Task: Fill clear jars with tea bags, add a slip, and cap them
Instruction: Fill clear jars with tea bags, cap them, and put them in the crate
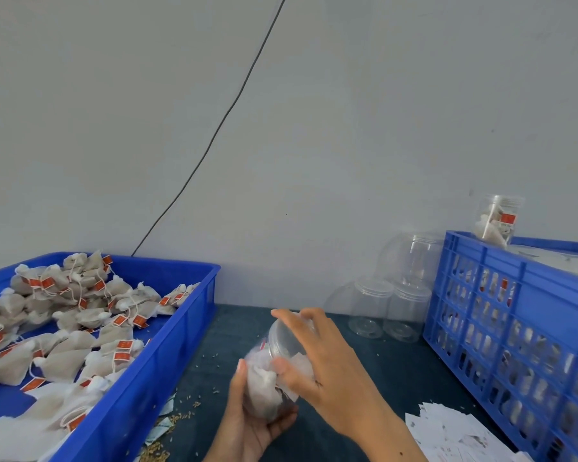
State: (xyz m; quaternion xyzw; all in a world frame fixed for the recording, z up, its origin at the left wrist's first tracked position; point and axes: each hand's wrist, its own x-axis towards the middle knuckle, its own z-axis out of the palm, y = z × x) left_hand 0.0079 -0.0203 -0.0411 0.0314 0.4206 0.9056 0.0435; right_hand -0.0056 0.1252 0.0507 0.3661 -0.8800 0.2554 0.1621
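My left hand (247, 425) grips a clear jar (264, 385) from below; the jar is tilted and packed with tea bags. My right hand (317, 355) holds a clear cap (286, 341) on the jar's mouth, fingers curled round its rim. A blue tray (141, 388) on the left holds several loose tea bags (67, 328) with red tags. White paper slips (447, 435) lie at the lower right.
Three empty capped jars (391, 308) stand against the wall at the back. A blue slatted crate (521, 331) on the right holds filled jars, and one filled jar (496, 220) stands on top. Spilled grains litter the dark tabletop (237, 328). A black cable runs up the wall.
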